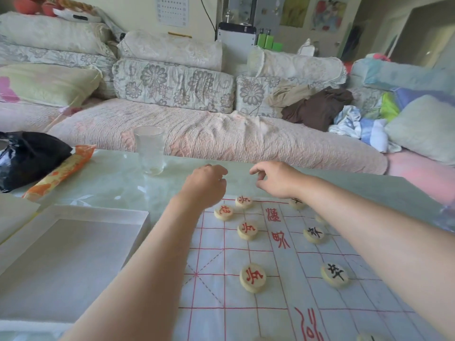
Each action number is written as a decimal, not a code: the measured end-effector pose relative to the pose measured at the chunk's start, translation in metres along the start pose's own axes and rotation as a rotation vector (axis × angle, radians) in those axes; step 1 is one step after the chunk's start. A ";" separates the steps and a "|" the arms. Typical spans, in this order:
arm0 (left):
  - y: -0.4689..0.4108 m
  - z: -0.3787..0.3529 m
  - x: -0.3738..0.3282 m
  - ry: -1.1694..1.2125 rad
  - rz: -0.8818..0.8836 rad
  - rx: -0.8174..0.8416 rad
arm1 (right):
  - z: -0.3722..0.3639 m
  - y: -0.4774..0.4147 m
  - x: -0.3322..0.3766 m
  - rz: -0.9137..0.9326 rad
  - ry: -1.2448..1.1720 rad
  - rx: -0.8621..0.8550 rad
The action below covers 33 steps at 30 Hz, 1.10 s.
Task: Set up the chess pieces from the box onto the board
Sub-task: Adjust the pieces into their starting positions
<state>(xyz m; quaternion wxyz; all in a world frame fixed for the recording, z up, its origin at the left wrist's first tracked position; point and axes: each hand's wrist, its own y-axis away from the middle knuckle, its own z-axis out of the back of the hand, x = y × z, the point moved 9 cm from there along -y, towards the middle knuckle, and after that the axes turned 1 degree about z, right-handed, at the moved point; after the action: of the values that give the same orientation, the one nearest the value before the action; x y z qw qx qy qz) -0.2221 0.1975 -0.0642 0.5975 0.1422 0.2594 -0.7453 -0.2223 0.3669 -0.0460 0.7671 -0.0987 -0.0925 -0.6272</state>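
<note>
Sofa behind a pale table (110, 178). White box (73, 254) lies open at its left edge. Left hand (206, 179) is over the board's far edge, fingers curled under; whether it holds anything cannot be told. The board (221, 321), a white sheet with a red grid, carries cream disc pieces (252, 277), red-lettered left, black-lettered right. Right hand (273, 179) is loosely curled, holding nothing.

The board (221, 291) is white with red grid lines, the pieces (252, 277) cream with red or black characters. The sofa cushions (172, 84) have a grey floral print, the bag (29, 156) is black and the wrapper (61, 171) orange.
</note>
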 end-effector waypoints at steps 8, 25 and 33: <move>-0.011 -0.081 -0.097 0.066 -0.108 0.155 | 0.020 0.041 -0.124 -0.177 0.013 -0.008; -0.027 -0.142 -0.109 -0.055 -0.145 0.190 | -0.030 0.027 -0.147 -0.186 -0.040 0.055; -0.021 -0.150 -0.114 -0.117 -0.193 0.223 | -0.026 0.031 -0.153 -0.220 -0.038 -0.018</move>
<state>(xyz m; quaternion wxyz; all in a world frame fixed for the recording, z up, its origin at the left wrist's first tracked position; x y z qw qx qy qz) -0.2294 0.3775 -0.1236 0.5178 0.1386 0.1523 -0.8304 -0.2215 0.5108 -0.1128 0.6908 -0.1064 -0.1116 -0.7064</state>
